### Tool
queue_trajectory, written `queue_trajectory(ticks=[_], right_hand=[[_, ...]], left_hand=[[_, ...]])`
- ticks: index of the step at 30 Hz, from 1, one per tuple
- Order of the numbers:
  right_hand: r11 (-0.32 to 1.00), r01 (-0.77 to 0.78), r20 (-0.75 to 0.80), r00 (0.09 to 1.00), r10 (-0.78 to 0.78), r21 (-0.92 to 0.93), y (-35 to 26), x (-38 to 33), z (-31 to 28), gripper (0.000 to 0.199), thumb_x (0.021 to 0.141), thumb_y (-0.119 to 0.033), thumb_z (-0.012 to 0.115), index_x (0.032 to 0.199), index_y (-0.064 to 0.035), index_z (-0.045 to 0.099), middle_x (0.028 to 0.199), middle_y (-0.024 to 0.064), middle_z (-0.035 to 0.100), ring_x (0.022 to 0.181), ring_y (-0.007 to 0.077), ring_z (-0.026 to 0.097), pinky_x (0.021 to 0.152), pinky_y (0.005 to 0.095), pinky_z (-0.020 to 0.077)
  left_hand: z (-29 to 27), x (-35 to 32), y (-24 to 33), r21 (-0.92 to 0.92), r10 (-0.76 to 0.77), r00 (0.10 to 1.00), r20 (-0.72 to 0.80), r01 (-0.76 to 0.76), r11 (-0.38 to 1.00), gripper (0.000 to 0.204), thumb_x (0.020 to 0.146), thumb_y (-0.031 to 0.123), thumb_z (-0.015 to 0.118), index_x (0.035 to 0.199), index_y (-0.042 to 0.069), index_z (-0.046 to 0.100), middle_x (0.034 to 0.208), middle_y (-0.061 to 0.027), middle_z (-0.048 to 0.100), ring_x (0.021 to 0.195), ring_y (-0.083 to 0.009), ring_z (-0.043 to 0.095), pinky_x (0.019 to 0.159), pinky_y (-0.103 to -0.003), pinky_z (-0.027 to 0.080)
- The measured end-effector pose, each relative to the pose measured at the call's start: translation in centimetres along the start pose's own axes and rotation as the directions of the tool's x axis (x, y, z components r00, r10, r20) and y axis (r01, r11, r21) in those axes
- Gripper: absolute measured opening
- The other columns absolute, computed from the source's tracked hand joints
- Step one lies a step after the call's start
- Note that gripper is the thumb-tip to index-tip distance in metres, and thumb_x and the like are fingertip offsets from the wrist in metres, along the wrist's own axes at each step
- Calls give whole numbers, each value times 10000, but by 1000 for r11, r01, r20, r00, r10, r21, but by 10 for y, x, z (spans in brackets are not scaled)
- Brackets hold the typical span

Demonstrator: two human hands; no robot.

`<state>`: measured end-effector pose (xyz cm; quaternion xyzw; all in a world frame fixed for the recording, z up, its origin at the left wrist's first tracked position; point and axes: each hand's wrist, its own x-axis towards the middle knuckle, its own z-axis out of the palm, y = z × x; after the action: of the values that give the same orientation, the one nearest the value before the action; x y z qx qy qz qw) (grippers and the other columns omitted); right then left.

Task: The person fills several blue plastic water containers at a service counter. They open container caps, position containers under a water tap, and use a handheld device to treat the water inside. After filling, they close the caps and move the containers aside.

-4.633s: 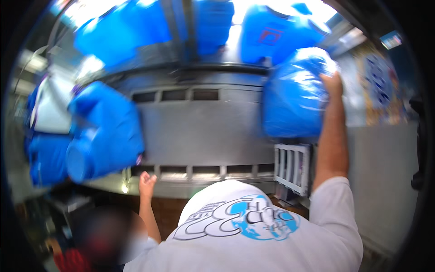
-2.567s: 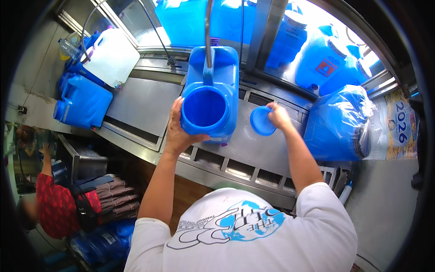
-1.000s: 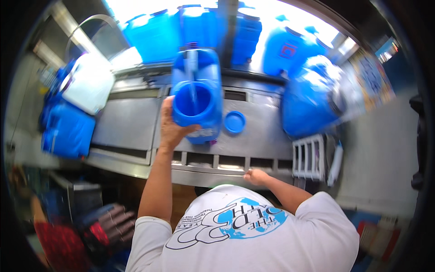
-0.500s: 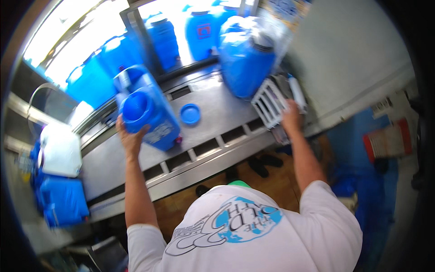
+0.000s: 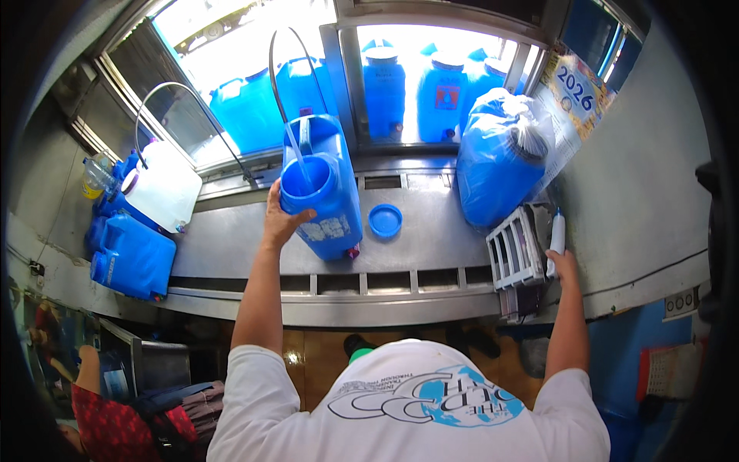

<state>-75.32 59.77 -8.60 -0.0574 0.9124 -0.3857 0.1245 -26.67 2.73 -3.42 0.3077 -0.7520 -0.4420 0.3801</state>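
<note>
A blue water jug [image 5: 332, 223] stands upright on the steel counter, its wide mouth uncapped. My left hand [image 5: 285, 225] is closed round the side of that mouth, thumb at the front. A thin curved spout [image 5: 272, 65] arches over the jug, and a pale streak [image 5: 296, 154], water or a clear tube, runs from its end into the mouth. Right of the jug lies a round blue cap [image 5: 385, 221]. At the counter's right end my right hand [image 5: 563, 264] is closed on a slim white bottle [image 5: 558, 231] with a pointed tip, beside a white slatted basket [image 5: 514, 250].
A plastic-wrapped blue jug [image 5: 500, 169] stands at right on the steel counter [image 5: 231, 246]. A white jug [image 5: 163, 185] under another spout and a blue jug [image 5: 135, 258] are at left. Several blue jugs stand behind the window. A person in a red sleeve [image 5: 108, 416] is at lower left.
The view has swung and levelled, bringing the spout over the jug into sight. My right hand has moved from the basket's edge to the white bottle. My left hand stays on the jug.
</note>
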Motion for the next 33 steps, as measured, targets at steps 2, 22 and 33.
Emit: queue_trajectory(ticks=[2,22,33], right_hand=[[874,-220,244,962,122,433,-3,-11,6,365,801,-255,745,1024,-45,548,728,72,589,620,211,629,478,374,532],[923,-342,911,411,-23,177,-248,-153,170,532,957,-216,528,1454,-171,347,973,73,605,587,96,536,514,275,464],[805,-250,826,343,-447,539,-403,-123,210,740,850,-335,580,1482,-59,309,1015,91,595,674,105,574,558,240,454]], left_hand=[[-15,-3,-13,165,158,987,-19,-153,974,1112,533,318,952,1440,86,353,1413,-154,427,1320,-309,423,1094,-415,373],[-24,263,-6,-210,-87,977,193,128,969,666,811,239,724,1400,55,475,1388,-203,506,1296,-276,485,1082,-369,388],[-12,284,-10,-330,-205,797,568,448,830,427,847,184,742,1249,101,626,1083,-65,659,1021,-151,601,874,-295,529]])
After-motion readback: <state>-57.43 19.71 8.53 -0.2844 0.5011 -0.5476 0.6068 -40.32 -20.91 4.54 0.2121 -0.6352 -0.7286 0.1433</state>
